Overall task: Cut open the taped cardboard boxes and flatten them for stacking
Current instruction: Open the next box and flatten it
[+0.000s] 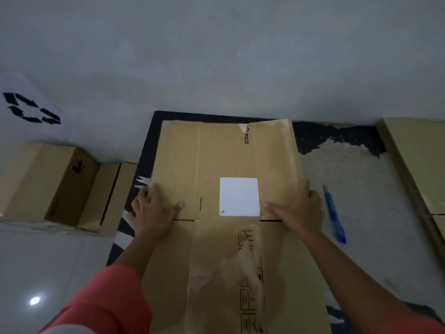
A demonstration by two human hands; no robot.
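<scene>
A flattened brown cardboard box (216, 160) with a white label (239, 196) lies on a dark mat (337, 136) in front of me. My left hand (154, 208) presses flat on the box's left edge, fingers spread. On the box's right side my right hand (296, 208) presses down, its fingers straight and pointing inward. Clear tape runs down the near part of the box. A blue box cutter (334, 215) lies on the floor to the right of my right hand, apart from it.
An upright cardboard box (43, 182) stands at the left, with flat cardboard pieces leaning beside it. Flattened cardboard (419, 160) lies at the right edge. A white sheet with a recycling symbol (31, 108) is at the far left. A grey wall rises behind the mat.
</scene>
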